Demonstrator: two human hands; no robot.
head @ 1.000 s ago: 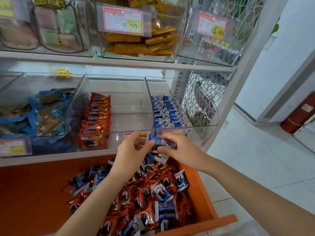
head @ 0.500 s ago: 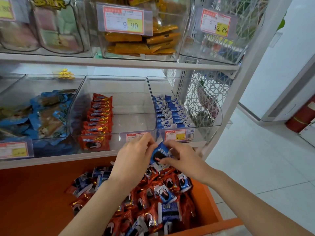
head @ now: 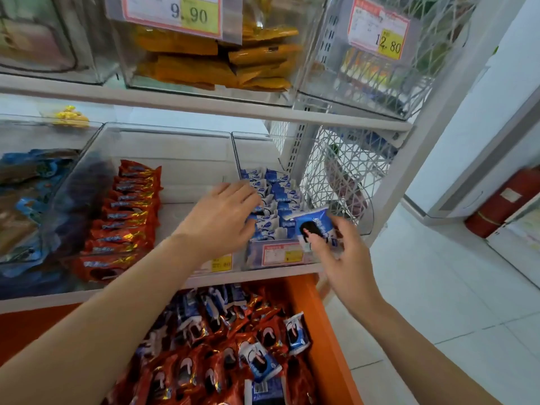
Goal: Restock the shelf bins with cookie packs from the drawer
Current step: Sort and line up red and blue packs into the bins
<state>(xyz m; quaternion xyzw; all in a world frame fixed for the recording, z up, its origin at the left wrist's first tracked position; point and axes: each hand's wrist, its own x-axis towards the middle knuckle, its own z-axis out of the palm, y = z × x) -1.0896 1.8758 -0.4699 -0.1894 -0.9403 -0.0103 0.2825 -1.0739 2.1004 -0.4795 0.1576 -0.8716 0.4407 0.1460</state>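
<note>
We are filling the right bin [head: 251, 136] with blue packs.
Our right hand [head: 346, 260] is pinching a blue cookie pack [head: 315, 225] over the bin's front; our left hand [head: 220, 219], fingers straight, is pressing the blue row [head: 285, 194] inside, beside red packs [head: 128, 206], above the drawer [head: 324, 331].

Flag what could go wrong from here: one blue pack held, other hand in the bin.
1. The right hand pinches the blue pack by its lower edge, beside the front corner of the bin; a slip may drop it past the orange drawer onto the floor.
2. The left hand lies on the standing blue rows; it may topple them or block the slot.
3. The drawer mixes red and blue packs, so a mis-sort is possible.
</note>
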